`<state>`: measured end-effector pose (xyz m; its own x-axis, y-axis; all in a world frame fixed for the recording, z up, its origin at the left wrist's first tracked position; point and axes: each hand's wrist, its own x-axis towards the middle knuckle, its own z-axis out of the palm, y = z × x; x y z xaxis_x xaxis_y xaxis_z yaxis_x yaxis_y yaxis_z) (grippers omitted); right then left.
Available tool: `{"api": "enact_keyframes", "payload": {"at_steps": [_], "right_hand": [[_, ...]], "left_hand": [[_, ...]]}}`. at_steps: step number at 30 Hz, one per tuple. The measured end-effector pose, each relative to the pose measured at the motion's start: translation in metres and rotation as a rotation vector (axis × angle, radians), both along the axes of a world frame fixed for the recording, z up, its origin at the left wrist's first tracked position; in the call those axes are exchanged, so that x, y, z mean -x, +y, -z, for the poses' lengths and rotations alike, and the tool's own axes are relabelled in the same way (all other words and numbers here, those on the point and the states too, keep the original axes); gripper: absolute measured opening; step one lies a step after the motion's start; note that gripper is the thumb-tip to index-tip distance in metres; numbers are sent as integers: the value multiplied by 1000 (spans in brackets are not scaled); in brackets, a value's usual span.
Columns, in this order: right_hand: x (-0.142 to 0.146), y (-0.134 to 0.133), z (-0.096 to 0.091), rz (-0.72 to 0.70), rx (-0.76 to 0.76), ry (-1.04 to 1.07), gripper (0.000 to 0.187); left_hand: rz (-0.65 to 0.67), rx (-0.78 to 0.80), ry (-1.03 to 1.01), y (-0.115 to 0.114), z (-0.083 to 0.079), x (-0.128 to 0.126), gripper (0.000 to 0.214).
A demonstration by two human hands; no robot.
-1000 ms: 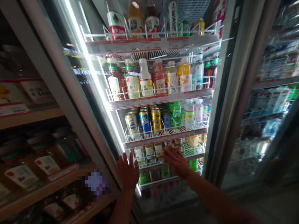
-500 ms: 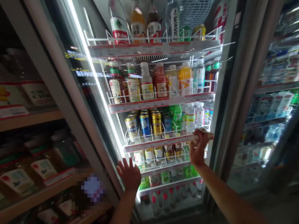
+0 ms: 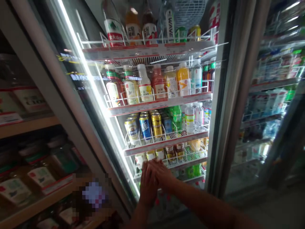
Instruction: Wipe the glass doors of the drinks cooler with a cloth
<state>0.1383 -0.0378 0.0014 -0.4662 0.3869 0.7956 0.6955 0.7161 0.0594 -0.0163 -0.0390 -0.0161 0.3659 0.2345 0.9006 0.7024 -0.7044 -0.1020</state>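
My left hand [image 3: 148, 184] is raised before the glass front of a lit drinks cooler, its fingers stretched upward. My right hand [image 3: 163, 175] comes in from the right and meets it, bent fingers overlapping the left fingertips. What lies between the hands, if anything, is hidden. Just above them are a wire shelf's short containers, partly covered by the fingers. On the shelf higher up stand a pale can [image 3: 131, 130], a blue can [image 3: 145, 126], a gold can [image 3: 157, 124] and a green bottle [image 3: 176, 117].
Juice bottles [image 3: 159, 84] line a higher shelf, with large bottles [image 3: 114, 31] on top. A bright light strip [image 3: 88, 71] runs down the left side. A metal door frame [image 3: 234, 95] stands at right. Left are wooden shelves [image 3: 30, 122] with bottles; further right, another stocked cooler [image 3: 264, 117].
My right hand has moved left and down from the cooler's right side, where it held something pale. My left hand has shifted right, and the two now touch. The view has shifted slightly.
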Motion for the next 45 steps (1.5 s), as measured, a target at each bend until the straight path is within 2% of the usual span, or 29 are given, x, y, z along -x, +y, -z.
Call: {"api": "enact_keyframes", "payload": {"at_steps": [3, 6, 9, 11, 14, 16, 17, 21, 23, 25, 27, 30, 32, 34, 38, 40, 42, 43, 45], "right_hand": [[-41, 0, -21, 58, -116, 25, 59], [-98, 6, -51, 313, -249, 189, 66], [-153, 18, -73, 628, -271, 442, 66], [-181, 25, -74, 727, -293, 488, 66], [-204, 32, -58, 752, -347, 389, 67], [-209, 33, -45, 757, -374, 330, 69], [-210, 34, -40, 761, -385, 314, 69], [-210, 34, -35, 772, -393, 293, 70], [-210, 35, -35, 772, -382, 297, 70], [-212, 35, -34, 774, -374, 307, 70], [-214, 36, -30, 770, -375, 301, 70], [-219, 35, -23, 764, -383, 267, 71], [-222, 35, -20, 761, -396, 243, 71], [-222, 34, -21, 764, -410, 229, 71], [-221, 32, -24, 764, -418, 216, 70], [-220, 31, -24, 761, -420, 215, 71], [-219, 32, -23, 769, -415, 226, 72], [-219, 32, -22, 775, -410, 235, 72], [-217, 32, -20, 782, -398, 253, 72]], "left_hand": [[-71, 0, 35, 5, -5, -12, 73], [-127, -24, 26, 6, -10, -21, 78], [-153, 33, -24, 2, -4, -33, 82], [-144, 65, -27, 2, 5, -41, 83], [-73, 25, 79, 10, 11, -49, 72], [-13, -54, 196, 20, 0, -56, 60], [7, -95, 240, 25, -11, -61, 56], [0, -170, 219, 36, -77, -96, 55], [-27, -157, 161, 34, -101, -120, 56], [-35, -133, 191, 29, -105, -142, 57], [-13, -144, 276, 24, -93, -157, 55], [31, -204, 385, 20, -68, -164, 51], [56, -226, 411, 21, -67, -160, 52], [56, -213, 398, 24, -83, -153, 55], [-53, -160, 241, 28, -144, -134, 60], [-107, -152, 154, 30, -165, -125, 60], [-138, -149, 99, 30, -169, -116, 60], [-145, -144, 85, 29, -164, -113, 60], [-143, -120, 89, 26, -144, -108, 58]]}}
